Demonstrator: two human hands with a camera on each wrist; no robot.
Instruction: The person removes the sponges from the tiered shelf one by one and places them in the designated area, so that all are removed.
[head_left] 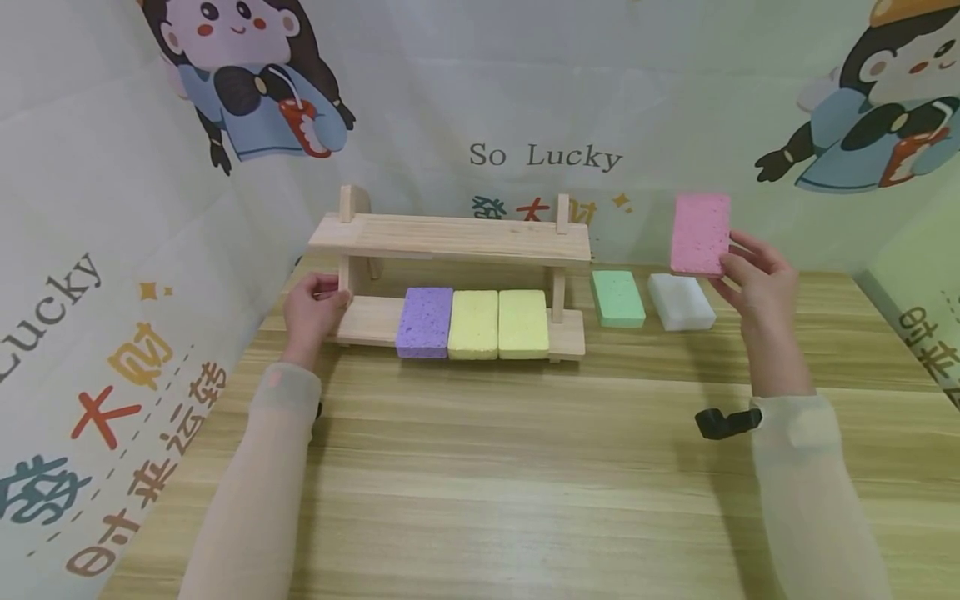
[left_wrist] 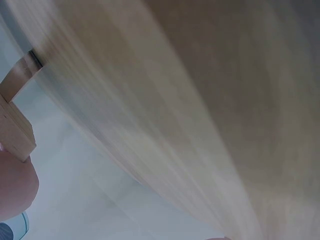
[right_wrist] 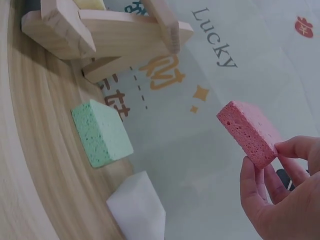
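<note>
My right hand (head_left: 763, 279) pinches a pink sponge (head_left: 701, 235) by its lower right corner, raised above the table; in the right wrist view, thumb and fingertips grip the sponge (right_wrist: 250, 132) at one end. My left hand (head_left: 311, 312) grips the left upright of a two-tier wooden shelf (head_left: 450, 239). On its lower board a purple sponge (head_left: 424, 323) and two yellow sponges (head_left: 473, 325) stand side by side, while the upper board is bare. Right of the shelf, a green sponge (head_left: 618, 298) and a white sponge (head_left: 682, 302) lie on the table.
The shelf stands toward the back of the wood-grain table (head_left: 480, 483). Behind and beside it hangs a pale printed cloth (head_left: 420, 92) with cartoon figures and lettering. A black device (head_left: 726, 422) sits at my right wrist.
</note>
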